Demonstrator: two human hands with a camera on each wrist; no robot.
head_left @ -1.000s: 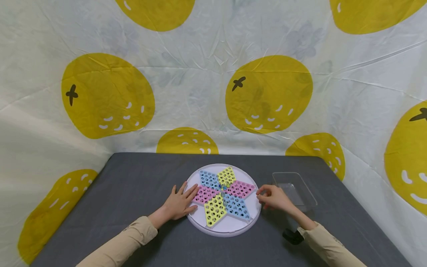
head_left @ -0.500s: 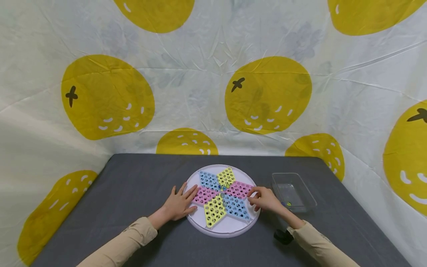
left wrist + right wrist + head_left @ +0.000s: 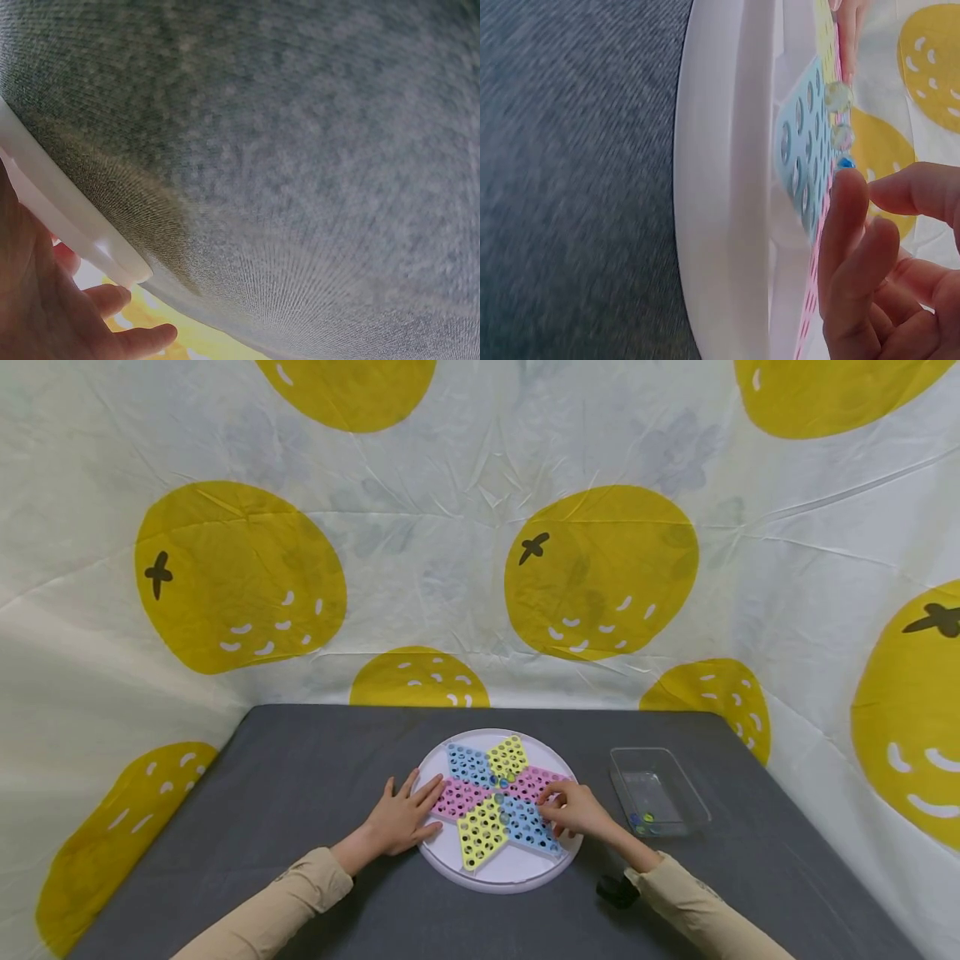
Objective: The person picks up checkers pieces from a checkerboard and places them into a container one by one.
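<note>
A round white Chinese checkers board (image 3: 517, 870) lies on the table, its holed star in blue, pink and yellow. Several glass marbles (image 3: 500, 800) sit near its centre. My left hand (image 3: 401, 818) rests with spread fingers on the board's left side; the left wrist view shows fingers past the white rim (image 3: 82, 202). Over the right side, near where the pink and blue points meet, hovers my right hand (image 3: 573, 810), thumb and index fingertips close together. A blue marble (image 3: 845, 163) shows just past those fingertips. I cannot tell whether a marble is between them.
To the right of the board stands a clear plastic box (image 3: 660, 793) with several marbles (image 3: 647, 820) in its near left corner. Dark grey cloth (image 3: 337, 760) covers the table. A white curtain (image 3: 427, 568) printed with big yellow fruit hangs behind.
My right hand has moved left from the board's right edge to over the coloured star, uncovering marbles in the box. My left hand has stayed put.
</note>
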